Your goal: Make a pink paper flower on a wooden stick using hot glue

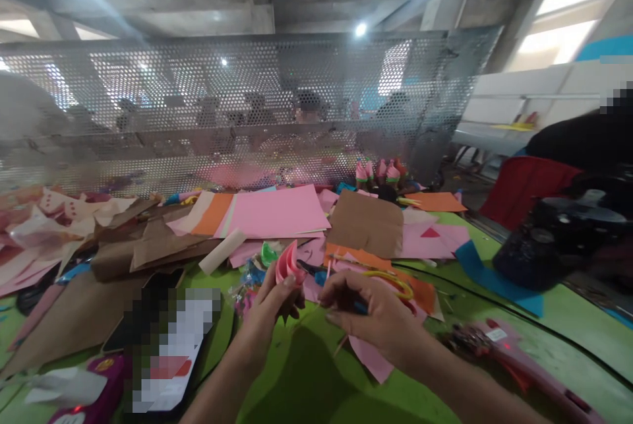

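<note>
Left hand (267, 302) grips a curled pink piece (287, 262) from below, thumb pressed on its near side and fingers wrapped close behind, so that its coiled layers stand upright above the grip. Right hand (373, 315), just to the right of the curled pink piece and apart from it, has its thumb and forefinger bent toward each other with a narrow gap at the tips; whether anything small sits in that pinch I cannot tell. Judging by the pose, the step in hand is shaping or joining the curl: one hand steadies it while the other works near it. The next move seems to call for the left hand to keep the coil from springing loose without crushing it, and for a fine fingertip touch from the right. Just behind and left of the curled pink piece lies a bright green curl (268, 252), with a pale roll (222, 252) farther left. A large pink sheet (279, 212) lies beyond it, and a brown sheet (366, 223) beyond and to its right. A yellow loop (406, 289) shows to its right, behind the right hand. Well to its right, on the green tabletop (297, 391), rests a pink tool (527, 358); well beyond it, small pink-topped pieces (362, 173) stand near the perforated screen (237, 81).
</note>
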